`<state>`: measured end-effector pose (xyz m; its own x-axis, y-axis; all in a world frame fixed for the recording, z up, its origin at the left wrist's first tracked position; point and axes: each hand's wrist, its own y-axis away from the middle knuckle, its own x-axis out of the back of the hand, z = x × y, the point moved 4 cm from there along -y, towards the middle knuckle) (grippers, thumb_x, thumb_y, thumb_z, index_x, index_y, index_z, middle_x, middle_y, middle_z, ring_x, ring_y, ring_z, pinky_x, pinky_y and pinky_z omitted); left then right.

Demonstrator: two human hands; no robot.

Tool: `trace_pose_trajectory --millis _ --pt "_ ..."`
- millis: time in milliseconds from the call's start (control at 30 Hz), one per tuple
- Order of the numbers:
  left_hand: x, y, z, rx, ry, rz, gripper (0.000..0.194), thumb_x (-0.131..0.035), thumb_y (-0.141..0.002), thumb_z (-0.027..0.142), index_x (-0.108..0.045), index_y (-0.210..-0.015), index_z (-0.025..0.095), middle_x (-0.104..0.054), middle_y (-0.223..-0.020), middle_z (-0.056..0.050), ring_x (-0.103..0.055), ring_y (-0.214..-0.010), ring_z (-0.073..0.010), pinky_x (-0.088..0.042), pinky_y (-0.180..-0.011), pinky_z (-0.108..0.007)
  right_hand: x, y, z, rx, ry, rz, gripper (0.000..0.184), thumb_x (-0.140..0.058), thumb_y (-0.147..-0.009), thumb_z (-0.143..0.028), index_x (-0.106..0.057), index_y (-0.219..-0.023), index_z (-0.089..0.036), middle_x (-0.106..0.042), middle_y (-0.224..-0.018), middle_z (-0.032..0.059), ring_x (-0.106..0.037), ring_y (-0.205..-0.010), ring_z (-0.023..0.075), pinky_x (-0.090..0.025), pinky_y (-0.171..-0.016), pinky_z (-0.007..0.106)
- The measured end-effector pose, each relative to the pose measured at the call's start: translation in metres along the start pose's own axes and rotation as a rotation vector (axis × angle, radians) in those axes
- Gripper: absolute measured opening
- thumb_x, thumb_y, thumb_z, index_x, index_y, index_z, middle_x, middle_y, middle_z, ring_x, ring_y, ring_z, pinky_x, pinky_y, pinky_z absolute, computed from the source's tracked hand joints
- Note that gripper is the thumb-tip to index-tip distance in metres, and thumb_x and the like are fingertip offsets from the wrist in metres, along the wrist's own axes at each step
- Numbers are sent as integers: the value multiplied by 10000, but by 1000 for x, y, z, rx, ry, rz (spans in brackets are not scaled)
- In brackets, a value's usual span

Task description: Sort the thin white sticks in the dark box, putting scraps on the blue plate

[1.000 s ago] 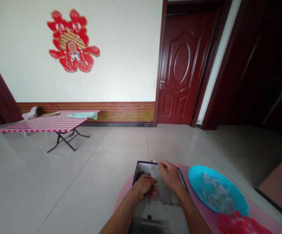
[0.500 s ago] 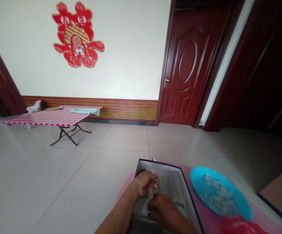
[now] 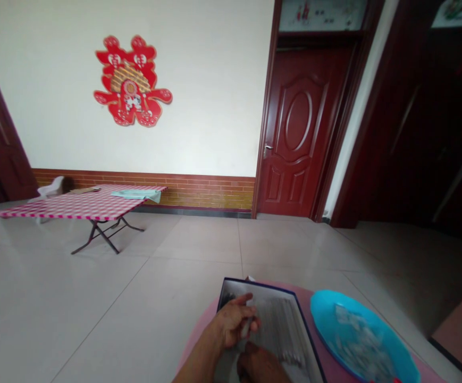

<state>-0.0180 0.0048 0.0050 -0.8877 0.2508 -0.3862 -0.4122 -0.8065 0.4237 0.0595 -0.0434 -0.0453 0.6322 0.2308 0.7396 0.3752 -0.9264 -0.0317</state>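
Both hands are over a shallow box (image 3: 308,332) with white inner walls and a dark blue rim. Inside it lie rows of thin, greyish, see-through sticks (image 3: 280,324), too blurred to name. My left hand (image 3: 233,322) is over the box's left side, index finger stretched forward and the other fingers curled round a thin pale strip (image 3: 246,326). Closer to me, my right hand (image 3: 260,366) is closed just below the left one; its fingertips are hidden, so what it holds cannot be made out.
A blue oval tray (image 3: 322,308) with small clear packets (image 3: 360,332) stands right of the box on a pink round table (image 3: 199,340). Farther off on the tiled floor is a low folding table (image 3: 75,205) with a checked cover. A dark red door (image 3: 298,127) is behind.
The view has tilted up, so the scene sits lower. My left index finger has stretched out. My right hand has drawn slightly nearer to me. The red thing at the tray's front is mostly out of view.
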Motion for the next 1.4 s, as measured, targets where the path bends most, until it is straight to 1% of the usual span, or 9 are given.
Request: trace_pose_trajectory --millis 67,133,267,433,533,633,833,1067,1400 --pt "-1 0 0 -26 4 -8 341 -687 -668 273 -606 -978 156 -606 -549 29 -492 -415 -70 -216 -405 -161 1 -1 6 -33 -25 25 156 -525 -521 -81 -593 -479 -215 -665 -601 37 -534 -496 139 -356 -511 235" --pt "-2 -1 1 -60 12 -34 289 -674 -658 298 -633 -885 123 -577 -508 22 -471 -399 -71 -210 -392 -170 8 1 8 -35 -81 68 133 -528 -555 -112 -602 -531 -220 -655 -585 21 -553 -527 147 -364 -525 232" --pt "-2 -5 0 -81 82 -43 298 -607 -687 328 -639 -876 99 -586 -522 -7 -507 -421 -93 -246 -385 -169 38 7 -3 34 -159 141 104 -520 -630 -174 -614 -634 -220 -669 -638 11 -581 -591 161 -393 -572 245" --pt "-2 -5 1 -79 204 -75 337 -593 -729 313 -608 -995 107 -660 -675 -44 -584 -495 -101 -309 -407 -163 83 15 -11 -37 -248 456 110 -542 -686 -309 -621 -679 -234 -657 -641 18 -592 -594 182 -448 -583 272" --pt "-5 -4 4 -138 226 -107 331 -650 -724 292 -620 -990 98 -672 -698 -46 -579 -499 -84 -342 -428 -158 100 21 -8 -76 -327 651 191 -569 -691 -402 -661 -718 -237 -692 -726 47 -635 -679 213 -502 -656 299" --pt "-5 -4 6 -170 260 -59 290 -700 -712 238 -630 -949 86 -659 -648 -27 -556 -463 -66 -360 -437 -153 109 27 -6 -72 -397 787 249 -626 -672 -447 -705 -777 -235 -721 -843 74 -658 -820 245 -522 -774 321" --pt "-1 -5 7 -163 265 88 194 -647 -770 158 -610 -948 92 -602 -550 16 -564 -441 -78 -342 -390 -155 111 31 -9 48 -404 849 244 -667 -687 -455 -725 -794 -244 -718 -858 72 -660 -830 233 -541 -772 307" --pt "-2 -5 8 -168 232 109 162 -594 -792 139 -586 -951 109 -586 -523 28 -569 -435 -87 -316 -364 -151 111 32 -14 85 -398 835 226 -654 -714 -416 -692 -803 -212 -716 -805 71 -677 -760 214 -564 -691 272" --pt "-1 -7 6 -218 236 109 205 -664 -716 146 -589 -905 119 -585 -513 26 -574 -438 -100 -311 -364 -157 110 32 -16 188 -213 883 138 -597 -762 -320 -655 -812 -205 -707 -758 46 -687 -692 181 -566 -634 229"
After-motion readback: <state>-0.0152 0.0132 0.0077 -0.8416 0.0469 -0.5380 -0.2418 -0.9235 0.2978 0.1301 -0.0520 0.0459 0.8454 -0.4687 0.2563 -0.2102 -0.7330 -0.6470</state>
